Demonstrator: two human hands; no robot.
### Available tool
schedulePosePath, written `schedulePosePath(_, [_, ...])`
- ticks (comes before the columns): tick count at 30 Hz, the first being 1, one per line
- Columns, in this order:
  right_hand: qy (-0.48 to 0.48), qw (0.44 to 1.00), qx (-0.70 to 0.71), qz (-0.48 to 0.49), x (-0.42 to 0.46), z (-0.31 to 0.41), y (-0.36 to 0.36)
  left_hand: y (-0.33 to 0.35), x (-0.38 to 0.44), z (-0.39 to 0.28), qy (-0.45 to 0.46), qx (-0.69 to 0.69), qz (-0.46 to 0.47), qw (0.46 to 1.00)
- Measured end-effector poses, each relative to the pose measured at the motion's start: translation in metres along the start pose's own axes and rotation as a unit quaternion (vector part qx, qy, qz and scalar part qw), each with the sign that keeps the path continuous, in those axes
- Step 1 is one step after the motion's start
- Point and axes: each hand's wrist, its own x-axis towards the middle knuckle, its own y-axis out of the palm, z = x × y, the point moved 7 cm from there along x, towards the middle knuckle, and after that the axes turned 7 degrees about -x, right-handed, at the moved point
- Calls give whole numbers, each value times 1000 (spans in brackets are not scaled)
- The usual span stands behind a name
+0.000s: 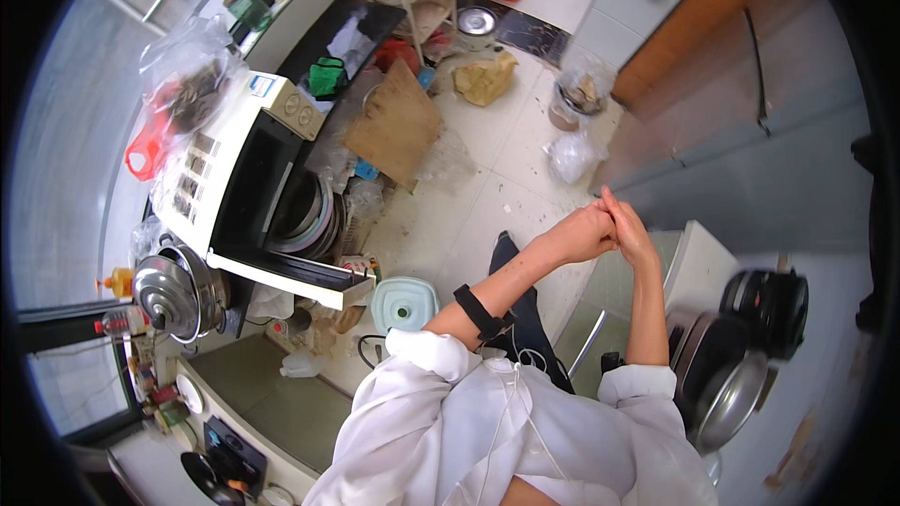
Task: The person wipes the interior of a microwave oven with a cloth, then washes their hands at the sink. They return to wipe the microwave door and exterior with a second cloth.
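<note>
My left hand (580, 232) and my right hand (631, 228) are pressed together in front of me, above the tiled floor near the grey refrigerator. The fingers of my left hand curl against the palm side of my right hand, whose fingers are fairly straight. No object shows between them, though the contact area is partly hidden. A black band (480, 313) wraps the left forearm. Beneath the hands stands a low cabinet with a pale top edge (692, 260). Both white sleeves are rolled up.
An oven (232, 154) with its door down stands at left, beside a steel steamer pot (169, 295). A wooden board (394, 126), a yellow bag (485, 79) and a waste bin (566, 116) lie or stand ahead. A black rice cooker (766, 309) and steel bowl (731, 400) stand at right.
</note>
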Motion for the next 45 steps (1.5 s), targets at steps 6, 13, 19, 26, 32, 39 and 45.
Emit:
schedulePosePath(6, [-6,991,-101,83,142,78,8,-116,64,51,-21,43,-94,994])
schedulePosePath(13, [-26,968,-166,186,272,136,49,-228,81,88,-60,37,-213,975])
schedulePosePath(19, [-35,957,-211,194,361,174,87,-311,90,131,-64,44,-260,962])
schedulePosePath(26, [17,957,-185,222,445,189,128,-382,82,163,-65,48,-336,938])
schedulePosePath(32, [-230,895,-321,207,553,199,241,-453,-3,199,-153,170,-570,789])
schedulePosePath(39, [-539,691,-405,260,570,184,465,-447,-124,247,-257,-39,-750,609])
schedulePosePath(45, [-588,622,-477,200,598,155,531,-382,-185,288,-234,-186,-840,453])
